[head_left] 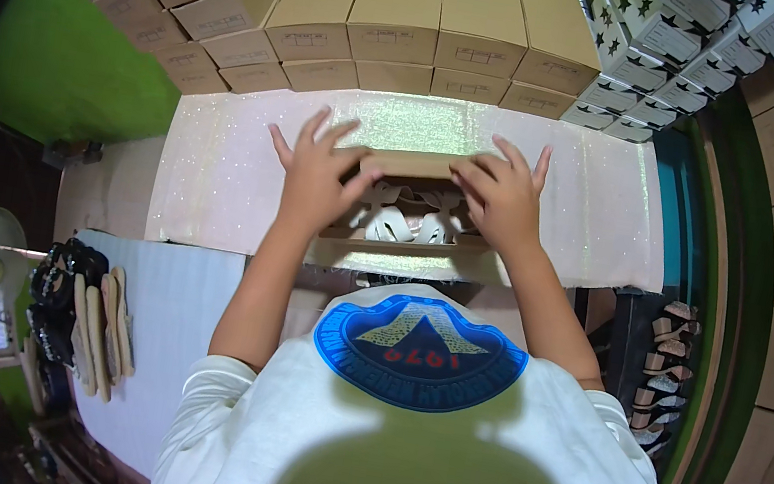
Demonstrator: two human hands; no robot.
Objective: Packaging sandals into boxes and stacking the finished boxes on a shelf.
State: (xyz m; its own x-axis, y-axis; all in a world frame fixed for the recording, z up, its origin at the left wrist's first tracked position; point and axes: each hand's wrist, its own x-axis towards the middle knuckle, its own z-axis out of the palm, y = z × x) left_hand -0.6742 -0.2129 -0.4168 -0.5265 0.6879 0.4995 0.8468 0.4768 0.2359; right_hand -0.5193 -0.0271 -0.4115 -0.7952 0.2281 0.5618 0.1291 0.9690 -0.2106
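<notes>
A brown cardboard shoebox (407,163) stands open on the shiny pale cloth in front of me. White sandals (394,226) lie inside it, partly in shadow. My left hand (322,174) is at the far left corner, with thumb and index finger pinching the raised cardboard and the other fingers fanned upward. At the far right corner, my right hand (505,198) grips the same raised cardboard between thumb and fingers, its outer fingers lifted. The box's near wall (407,241) shows below the sandals.
Brown boxes (394,35) are stacked along the back, and white boxes with black stars (653,61) at the back right. Dark footwear (55,291) and beige soles (105,329) are on the white table at left. Several sandals (665,372) line the right side.
</notes>
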